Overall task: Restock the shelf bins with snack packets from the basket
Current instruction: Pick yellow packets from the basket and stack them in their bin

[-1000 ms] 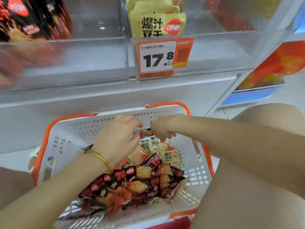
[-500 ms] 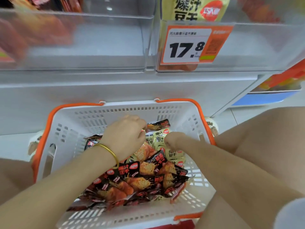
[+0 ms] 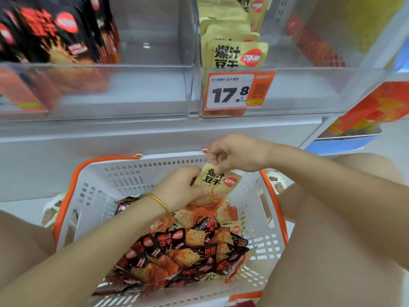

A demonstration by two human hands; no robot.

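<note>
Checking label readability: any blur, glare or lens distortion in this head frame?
Head view: black packets at upper left are smeared; the price tag and the held yellow packet read sharp; a small light reflection sits on the clear bin wall; the shelf upright leans, likely wide-lens distortion.

This is a shop, at a self-service snack aisle. A white-and-orange printed price label (image 3: 238,91) reading 17.8, with a code square beside the figure, is fixed to the front of a clear plastic shelf bin (image 3: 309,94). In that bin stand rows of identical yellow foil snack packets (image 3: 236,55), faces forward. The neighbouring clear plastic bin (image 3: 124,89) holds black-and-red snack packets (image 3: 51,34) with the same red oval brand mark. Both bins sit on a white shelf (image 3: 132,135). Below it stands a white perforated plastic shopping basket with an orange rim (image 3: 141,173), heaped with many small black-and-red packets (image 3: 188,247) of one kind. An orange printed panel (image 3: 376,107) shows at the right.
</note>
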